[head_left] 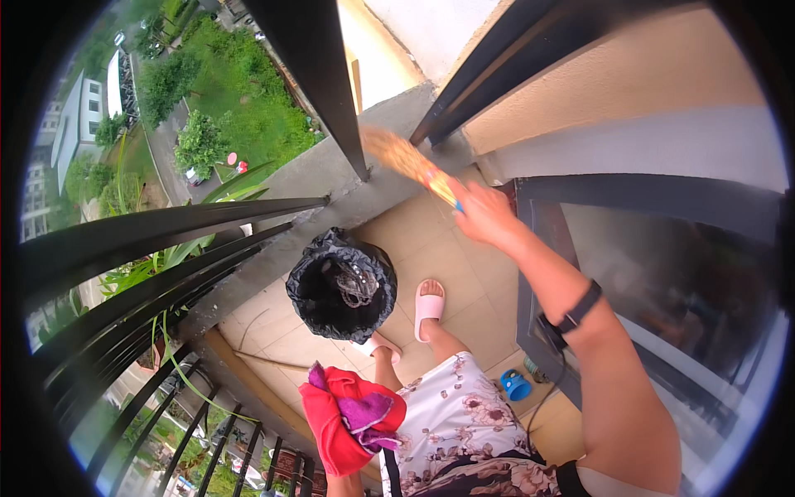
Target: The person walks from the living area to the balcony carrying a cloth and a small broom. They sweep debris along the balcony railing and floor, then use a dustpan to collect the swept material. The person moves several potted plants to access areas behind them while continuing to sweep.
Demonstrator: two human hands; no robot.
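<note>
My right hand is closed around the blue-banded handle of a small straw hand broom. The broom's bristles are smeared by motion and reach the grey ledge between the dark railing posts. At the lower left, my left hand carries a bunched red cloth with a purple cloth lying over it. The cloths hide its fingers; only the wrist shows below. Between my arms, a bin lined with a black bag stands on the floor, with a crumpled clear plastic piece inside.
Dark metal railings run along the left, with green plants beyond them. A dark-framed glass door stands on the right. A blue cup-like object lies near it on the tiled floor. My feet wear pink slippers.
</note>
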